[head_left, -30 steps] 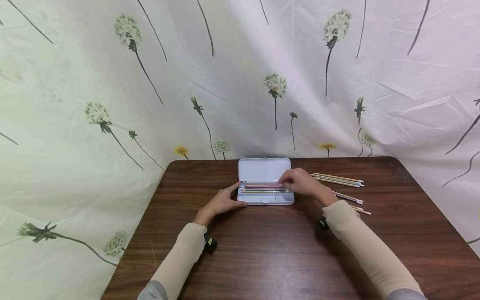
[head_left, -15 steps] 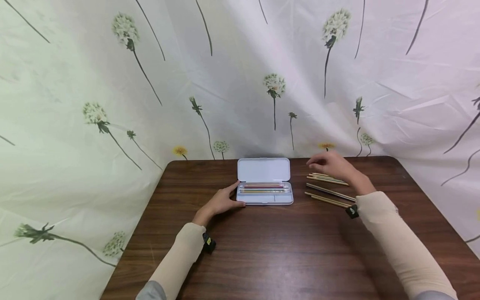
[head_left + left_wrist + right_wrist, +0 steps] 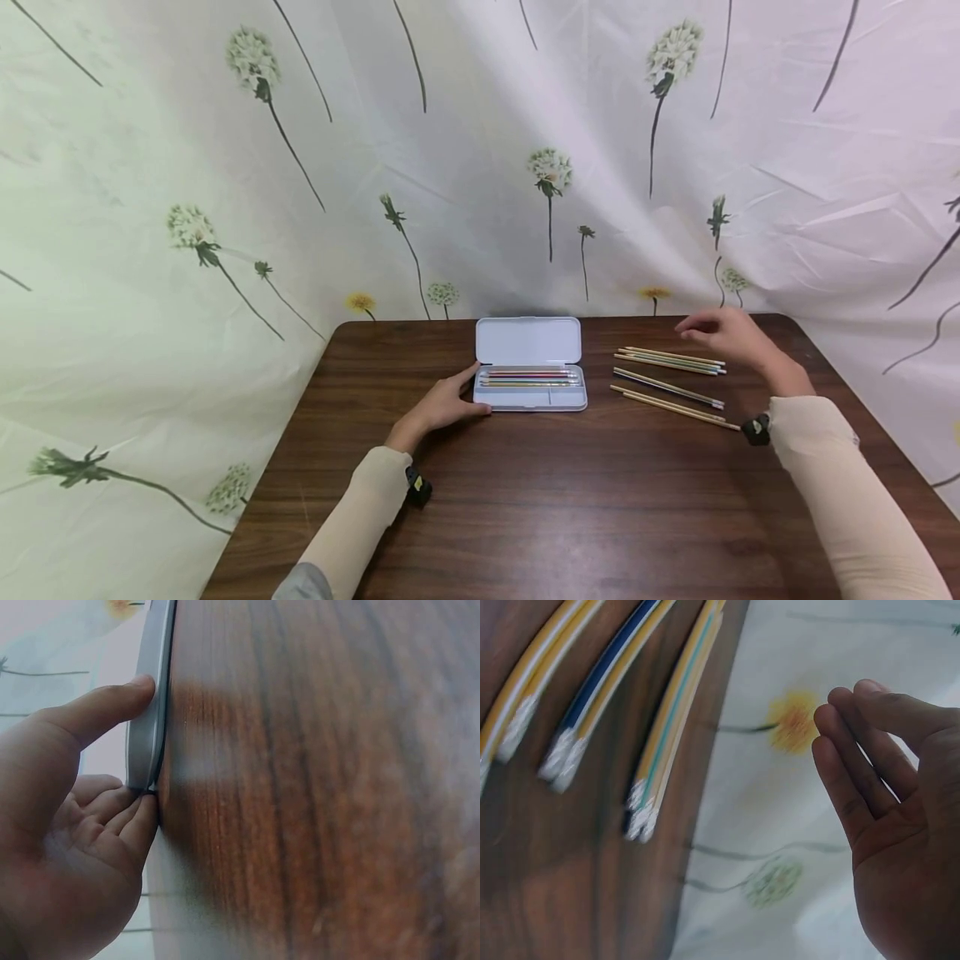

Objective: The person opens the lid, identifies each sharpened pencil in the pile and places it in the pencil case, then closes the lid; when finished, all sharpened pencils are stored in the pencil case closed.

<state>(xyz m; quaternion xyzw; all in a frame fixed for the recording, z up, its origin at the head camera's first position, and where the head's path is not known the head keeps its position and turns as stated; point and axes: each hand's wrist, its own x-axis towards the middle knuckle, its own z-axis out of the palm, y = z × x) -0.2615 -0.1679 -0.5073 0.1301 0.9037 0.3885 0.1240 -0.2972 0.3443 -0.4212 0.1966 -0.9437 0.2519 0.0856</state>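
A white pencil case (image 3: pixel 529 400) lies open on the brown table (image 3: pixel 570 500), its lid (image 3: pixel 528 340) folded back flat. Several coloured pencils (image 3: pixel 529 377) lie in its tray. My left hand (image 3: pixel 453 398) rests on the table at the case's left end, with the thumb (image 3: pixel 105 705) against the case's edge (image 3: pixel 148 727) and the fingers loose at its corner. My right hand (image 3: pixel 716 332) hovers with straight fingers above the far end of the loose pencils (image 3: pixel 670 360) and holds nothing. In the right wrist view the hand (image 3: pixel 892 810) is beside the pencil ends (image 3: pixel 641 802).
More loose pencils (image 3: pixel 675 400) lie in a second group nearer to me, right of the case. A flower-printed sheet (image 3: pixel 480 167) hangs close behind and around the table. The table's rounded far right corner (image 3: pixel 787 321) is near my right hand.
My right hand has left the case, where it was touching the pencils, and moved right and away over the loose pencils. My left hand and the case have stayed put.
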